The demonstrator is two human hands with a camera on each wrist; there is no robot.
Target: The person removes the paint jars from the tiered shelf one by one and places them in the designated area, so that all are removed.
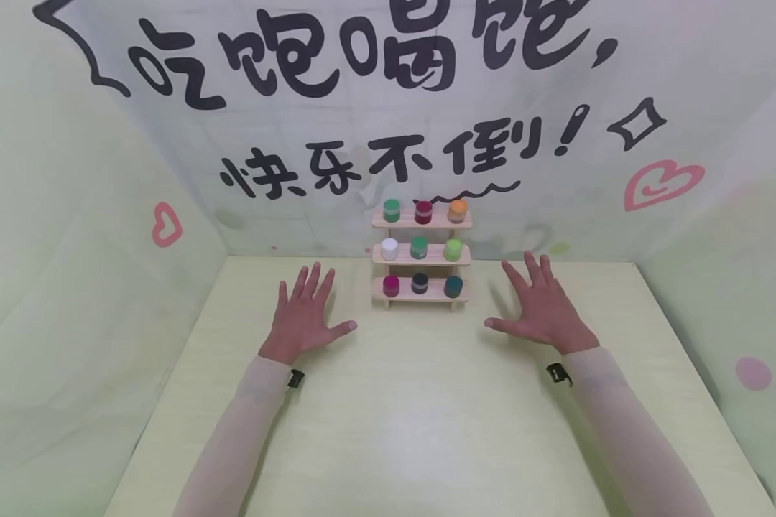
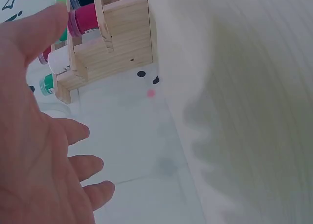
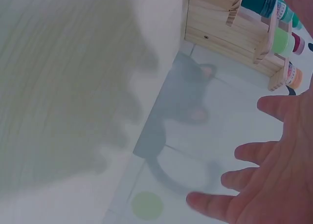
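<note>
A three-tier wooden rack (image 1: 404,293) stands at the back middle of the table, bearing several small paint jars. On top are a green jar (image 1: 391,210), a dark red one (image 1: 423,212) and an orange one (image 1: 457,210). The middle tier has a white jar (image 1: 389,249), a green one (image 1: 418,248) and a light green one (image 1: 453,250). Below sit a magenta jar (image 1: 391,286), a black one (image 1: 419,283) and a teal one (image 1: 453,286). My left hand (image 1: 302,316) is spread left of the rack; my right hand (image 1: 543,312) is spread right of it. Both hold nothing.
The pale table (image 1: 388,409) ends at the back against a white cloth (image 1: 336,230) printed with black characters and pink hearts. Similar cloth hangs at the left (image 1: 71,287) and right (image 1: 724,287). A small black device (image 1: 295,378) is at the left wrist, another (image 1: 559,373) at the right.
</note>
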